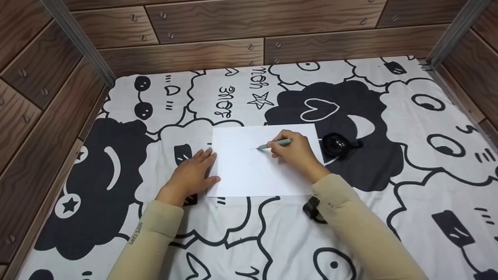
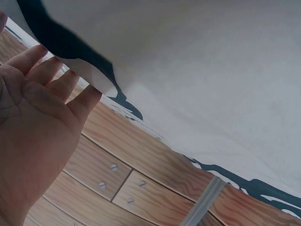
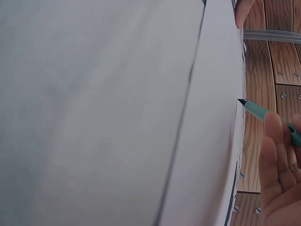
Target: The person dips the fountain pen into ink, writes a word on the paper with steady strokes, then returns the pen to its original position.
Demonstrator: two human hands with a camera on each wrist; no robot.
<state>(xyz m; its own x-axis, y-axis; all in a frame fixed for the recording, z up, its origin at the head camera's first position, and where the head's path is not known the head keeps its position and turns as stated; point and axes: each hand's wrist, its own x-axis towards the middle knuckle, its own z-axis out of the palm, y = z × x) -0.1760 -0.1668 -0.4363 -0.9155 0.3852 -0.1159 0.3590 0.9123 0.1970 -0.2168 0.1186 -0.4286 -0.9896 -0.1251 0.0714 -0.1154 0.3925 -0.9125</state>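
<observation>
A white sheet of paper [image 1: 249, 175] lies on the patterned cloth in the head view. My right hand [image 1: 294, 151] pinches a green pen [image 1: 286, 142], its tip down at a short faint mark near the sheet's middle. In the right wrist view the dark tip of the pen [image 3: 256, 110] meets the paper's surface, with the fingers of the right hand [image 3: 280, 169] curled around the barrel. My left hand [image 1: 190, 175] rests flat at the sheet's left edge, fingers extended. The left wrist view has that hand [image 2: 42, 113] from the palm side, fingertips at the cloth.
Right of the sheet sits a glossy black round object [image 1: 336, 144] with a short handle-like part. Another small black object [image 1: 311, 209] is partly hidden by the right sleeve. The black-and-white cloth [image 1: 233, 221] covers the surface, and wood-patterned walls [image 1: 202, 23] enclose it.
</observation>
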